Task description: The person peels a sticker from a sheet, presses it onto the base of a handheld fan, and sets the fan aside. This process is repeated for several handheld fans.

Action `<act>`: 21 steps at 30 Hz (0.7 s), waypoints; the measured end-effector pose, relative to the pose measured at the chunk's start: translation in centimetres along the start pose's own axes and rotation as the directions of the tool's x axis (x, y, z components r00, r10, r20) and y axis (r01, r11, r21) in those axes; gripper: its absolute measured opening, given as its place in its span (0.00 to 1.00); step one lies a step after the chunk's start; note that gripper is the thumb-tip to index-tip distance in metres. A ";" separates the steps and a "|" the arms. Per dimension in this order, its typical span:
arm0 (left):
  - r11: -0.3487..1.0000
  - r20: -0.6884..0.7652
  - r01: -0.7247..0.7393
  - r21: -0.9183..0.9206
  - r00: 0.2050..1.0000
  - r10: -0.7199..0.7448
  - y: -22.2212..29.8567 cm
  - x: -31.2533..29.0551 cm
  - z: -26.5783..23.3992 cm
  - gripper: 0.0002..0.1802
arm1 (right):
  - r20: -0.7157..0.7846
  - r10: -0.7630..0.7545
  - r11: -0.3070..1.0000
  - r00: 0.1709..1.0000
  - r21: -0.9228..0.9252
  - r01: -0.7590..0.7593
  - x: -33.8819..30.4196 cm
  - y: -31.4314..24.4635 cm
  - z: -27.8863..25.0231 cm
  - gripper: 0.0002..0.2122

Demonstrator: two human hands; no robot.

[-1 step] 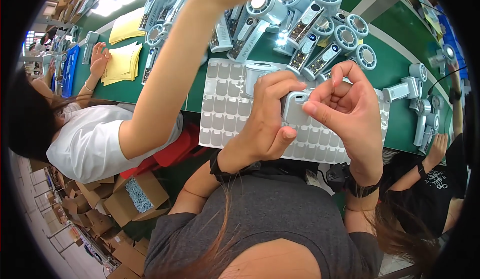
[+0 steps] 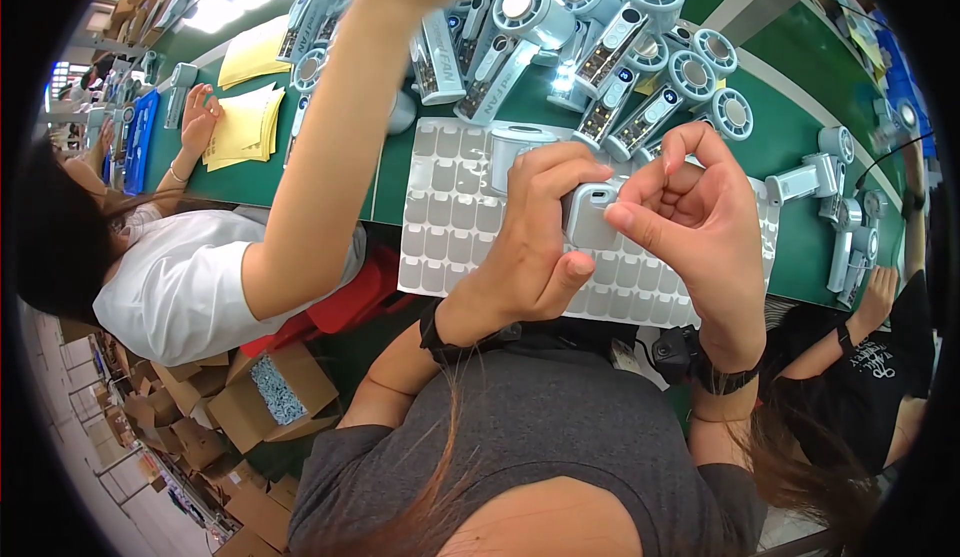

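Note:
My left hand (image 2: pixel 528 232) is wrapped round a light blue handheld fan (image 2: pixel 592 219), thumb stretched out to the side. The fan's rounded end, with a small dark port, points toward me. At that end's right edge rests the thumb of my right hand (image 2: pixel 690 212). The right fingers are curled, and anything small between them is hidden. Under both hands lies a white sheet (image 2: pixel 432 275) with rows of grey rounded stickers. A pale blue part (image 2: pixel 515 142) shows just behind my left hand; whether it belongs to the held fan I cannot tell.
Several light blue fans (image 2: pixel 655 107) are heaped on the green table (image 2: pixel 780 142) beyond the sheet. A co-worker's arm (image 2: pixel 330 157) reaches across from the left, near yellow papers (image 2: pixel 245 127). More fans (image 2: pixel 800 185) lie at right, beside another person. Cardboard boxes (image 2: pixel 235 397) stand lower left.
The co-worker's arm at left has shifted a little to the left and up, uncovering more of the fans behind it. My hands and the held fan look unmoved.

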State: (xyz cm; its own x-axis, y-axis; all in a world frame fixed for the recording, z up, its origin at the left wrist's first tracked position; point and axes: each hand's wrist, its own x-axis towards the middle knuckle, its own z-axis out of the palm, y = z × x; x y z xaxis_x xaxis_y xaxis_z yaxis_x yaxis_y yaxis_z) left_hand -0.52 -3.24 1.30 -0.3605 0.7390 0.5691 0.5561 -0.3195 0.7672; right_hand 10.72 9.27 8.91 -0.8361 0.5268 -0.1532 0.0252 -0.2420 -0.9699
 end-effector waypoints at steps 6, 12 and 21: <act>1.000 0.006 0.025 0.015 1.000 -0.025 0.4 0.2 -0.2 0.24 | -0.024 -0.046 0.995 0.999 -0.087 0.044 -0.1 -0.1 0.4 0.19; 1.000 0.038 0.015 0.027 0.999 -0.016 0.4 0.2 0.0 0.24 | -0.074 -0.132 0.923 0.988 -0.374 0.095 -0.3 -0.3 0.2 0.19; 0.968 -0.188 -0.145 -0.203 0.976 0.107 -0.6 0.7 2.4 0.34 | 0.038 0.127 0.941 0.991 -0.320 -0.108 0.0 1.3 -3.0 0.15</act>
State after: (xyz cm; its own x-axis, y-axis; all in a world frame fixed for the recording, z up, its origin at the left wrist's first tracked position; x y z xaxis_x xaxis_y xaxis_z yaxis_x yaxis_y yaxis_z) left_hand 0.65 -1.10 0.50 -0.4332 0.5760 0.6932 0.4390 -0.5369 0.7204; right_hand 12.38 11.42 7.05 -0.8465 0.4599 -0.2681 0.2901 -0.0237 -0.9567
